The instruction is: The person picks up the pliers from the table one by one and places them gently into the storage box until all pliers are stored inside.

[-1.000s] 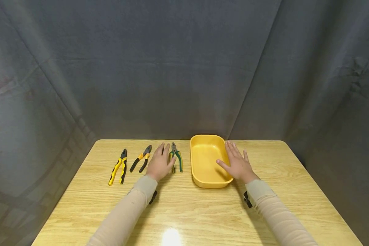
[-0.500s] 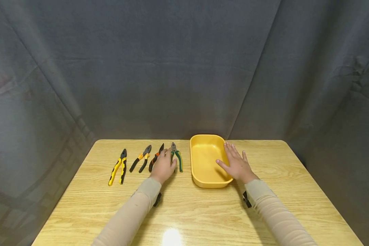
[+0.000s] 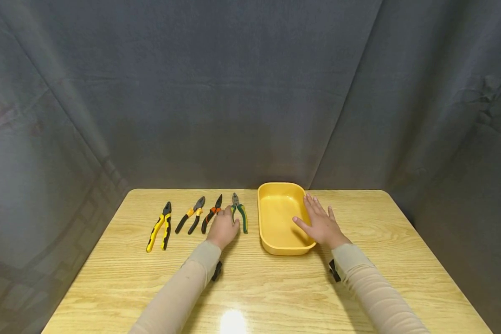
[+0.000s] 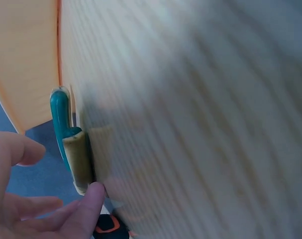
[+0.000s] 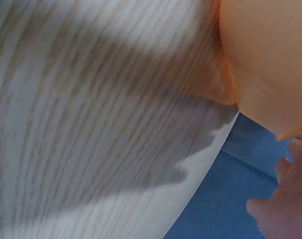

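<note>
In the head view my left hand (image 3: 223, 230) reaches over the near end of the green-handled pliers (image 3: 242, 217), covering part of one handle. The left wrist view has a fingertip (image 4: 95, 191) at the lower end of a green and tan handle (image 4: 80, 159); the thumb stands apart from it. Just left of that hand lie orange-and-black pliers (image 3: 210, 216), partly hidden. My right hand (image 3: 323, 226) rests with spread, straight fingers on the right rim of the yellow tray (image 3: 287, 251), thumb over its inside.
Yellow-and-black pliers (image 3: 160, 227) lie at the far left of the row. Between them and the orange pair are pliers with black and yellow-orange handles (image 3: 191, 215). A grey curtain (image 3: 234, 116) hangs behind the wooden table (image 3: 267, 292).
My left hand has drawn back toward the near edge and slightly right, its fingers bending down, uncovering the orange-and-black pliers. The right hand and tray look still.
</note>
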`<state>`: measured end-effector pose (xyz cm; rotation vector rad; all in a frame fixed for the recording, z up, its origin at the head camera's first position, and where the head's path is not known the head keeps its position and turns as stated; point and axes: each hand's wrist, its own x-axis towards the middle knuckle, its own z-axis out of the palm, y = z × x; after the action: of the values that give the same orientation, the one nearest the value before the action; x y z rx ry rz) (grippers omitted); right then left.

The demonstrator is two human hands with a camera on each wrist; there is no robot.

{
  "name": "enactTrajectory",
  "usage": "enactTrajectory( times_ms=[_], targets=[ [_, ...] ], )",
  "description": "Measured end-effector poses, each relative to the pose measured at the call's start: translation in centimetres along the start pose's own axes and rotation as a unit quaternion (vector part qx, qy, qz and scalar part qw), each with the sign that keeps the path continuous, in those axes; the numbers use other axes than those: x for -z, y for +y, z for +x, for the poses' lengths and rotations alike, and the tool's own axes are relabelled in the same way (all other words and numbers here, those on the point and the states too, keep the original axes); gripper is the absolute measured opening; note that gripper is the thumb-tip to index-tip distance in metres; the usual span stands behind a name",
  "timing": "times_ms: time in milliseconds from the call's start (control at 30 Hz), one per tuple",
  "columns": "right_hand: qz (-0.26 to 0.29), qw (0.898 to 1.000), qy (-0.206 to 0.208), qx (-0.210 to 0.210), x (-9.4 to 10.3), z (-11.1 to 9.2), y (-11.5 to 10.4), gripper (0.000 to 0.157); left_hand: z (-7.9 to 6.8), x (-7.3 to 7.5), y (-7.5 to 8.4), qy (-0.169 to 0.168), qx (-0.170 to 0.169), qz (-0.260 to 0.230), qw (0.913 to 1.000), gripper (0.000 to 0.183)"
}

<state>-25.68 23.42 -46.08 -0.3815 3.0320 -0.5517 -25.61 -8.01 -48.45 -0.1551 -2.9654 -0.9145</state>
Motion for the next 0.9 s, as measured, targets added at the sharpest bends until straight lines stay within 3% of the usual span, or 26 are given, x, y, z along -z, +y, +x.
enactTrajectory(
  times_ms=[500, 900],
  targets=[
    [-0.003, 1.0, -0.012, -0.004, -0.2, 0.1, 0.4, 0.087, 0.7, -0.5, 0.9, 0.005, 0.004, 0.028, 0.9996, 0.049],
    [-0.003, 1.0, -0.012, -0.001, -0.1, 0.0, 0.0, 0.087, 1.3, -0.8, 1.4, 0.016, 0.015, 0.097, 0.995, 0.031]
  ],
)
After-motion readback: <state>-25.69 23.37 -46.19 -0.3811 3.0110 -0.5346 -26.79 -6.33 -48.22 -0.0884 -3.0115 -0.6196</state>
